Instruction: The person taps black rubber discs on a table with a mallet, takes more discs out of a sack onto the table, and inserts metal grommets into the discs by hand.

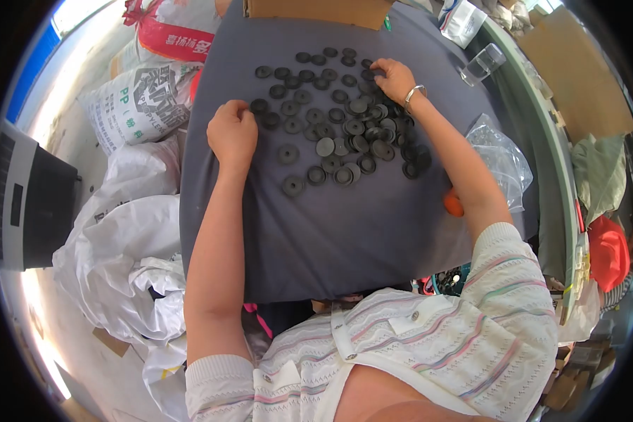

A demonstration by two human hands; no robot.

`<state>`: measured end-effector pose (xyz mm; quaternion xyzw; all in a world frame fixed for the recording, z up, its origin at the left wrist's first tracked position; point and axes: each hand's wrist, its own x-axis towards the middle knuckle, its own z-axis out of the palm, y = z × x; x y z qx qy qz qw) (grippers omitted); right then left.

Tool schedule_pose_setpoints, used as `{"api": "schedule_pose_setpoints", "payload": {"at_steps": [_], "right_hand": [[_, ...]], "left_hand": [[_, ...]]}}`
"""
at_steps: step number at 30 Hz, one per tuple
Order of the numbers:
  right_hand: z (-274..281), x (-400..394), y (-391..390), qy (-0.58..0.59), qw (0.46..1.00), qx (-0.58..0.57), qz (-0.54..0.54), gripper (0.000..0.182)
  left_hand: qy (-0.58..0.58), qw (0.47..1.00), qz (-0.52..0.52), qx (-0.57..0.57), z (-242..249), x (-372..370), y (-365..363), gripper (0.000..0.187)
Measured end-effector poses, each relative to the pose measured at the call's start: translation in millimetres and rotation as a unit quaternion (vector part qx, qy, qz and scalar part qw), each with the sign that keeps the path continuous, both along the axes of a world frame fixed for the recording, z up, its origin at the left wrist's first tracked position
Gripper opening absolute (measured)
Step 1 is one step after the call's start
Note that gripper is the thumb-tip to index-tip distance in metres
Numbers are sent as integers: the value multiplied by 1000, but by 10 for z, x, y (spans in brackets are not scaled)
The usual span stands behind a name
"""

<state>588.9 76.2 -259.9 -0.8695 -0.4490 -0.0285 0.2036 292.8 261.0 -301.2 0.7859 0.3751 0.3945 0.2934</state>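
Many black round discs (325,146), some with a small centre hole or raised rim, lie on the grey cloth-covered table (316,239). Toward the left edge of the spread, my left hand (233,133) is closed, its fingertips at the edge of a black disc (259,106). My right hand (395,79), with a bracelet (416,91) at the wrist, has its fingers bent together at another black disc (367,74) at the upper right. On the left the discs lie mostly singly; below my right hand they are heaped and overlap.
A cardboard box (316,10) stands at the table's far edge. To the right are a clear cup (482,65), a clear plastic bag (501,165) and an orange round thing (454,202) beside my right forearm. White sacks (137,102) and a dark bin (46,197) stand left.
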Motion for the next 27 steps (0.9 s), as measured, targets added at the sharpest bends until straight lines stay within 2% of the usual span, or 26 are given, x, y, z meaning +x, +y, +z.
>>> {"api": "schedule_pose_setpoints", "payload": {"at_steps": [5,8,11,14,17,21,24,27], "right_hand": [[200,-395,89,-28,985,-168,26,37],[183,-350,117,-16,982,-189,20,36],[179,-275,90,15,987,-161,11,33],[147,-185,43,-26,994,-108,9,28],[95,-30,-51,0,1000,-3,-12,25],[223,242,-199,151,980,70,-110,26],[169,459,-255,188,963,95,-170,27],[91,623,-267,189,960,54,-201,26]], "left_hand": [[-13,1000,-2,9,-29,8,-3,19],[4,1000,4,1,-2,-1,-13,20],[5,1000,-5,5,10,-3,-7,20],[-7,1000,-6,10,-42,12,22,20],[-9,1000,-3,12,-25,0,4,20],[-10,1000,-2,2,1,1,-22,19],[-13,1000,-3,-1,-19,5,-7,19],[-14,1000,-3,7,-39,11,11,18]]}}
